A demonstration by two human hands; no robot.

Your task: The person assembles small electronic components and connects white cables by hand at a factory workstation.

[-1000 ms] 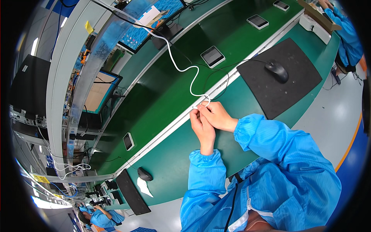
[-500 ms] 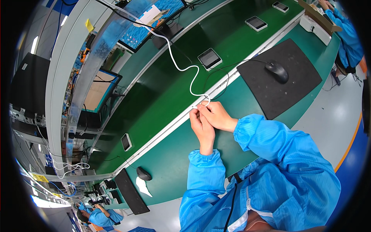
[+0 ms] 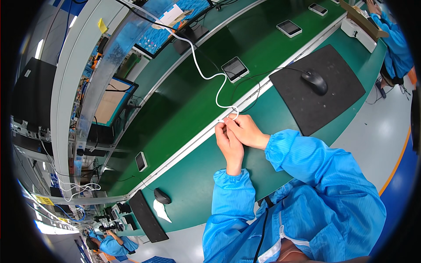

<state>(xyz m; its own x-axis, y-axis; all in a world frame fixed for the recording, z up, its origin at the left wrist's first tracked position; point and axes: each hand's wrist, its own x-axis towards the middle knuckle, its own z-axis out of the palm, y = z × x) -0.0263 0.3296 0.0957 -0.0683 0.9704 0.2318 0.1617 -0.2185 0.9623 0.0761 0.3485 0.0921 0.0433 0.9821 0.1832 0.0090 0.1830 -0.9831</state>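
My left hand and my right hand meet over the near edge of the green bench, fingertips pressed together. Both pinch the end of a thin white cable. The cable loops just above my fingers and runs up and away to the back of the bench. Its plug end is hidden between my fingers. Both arms wear blue sleeves.
A black mat with a black mouse lies to the right. Small dark-screened devices ride the green belt beyond the white rail; one lies to the left. Another mouse and a black keyboard sit at lower left. Other blue-clad people work at far right and bottom left.
The devices on the belt have slid leftward. My hands and the cable stay almost where they were.
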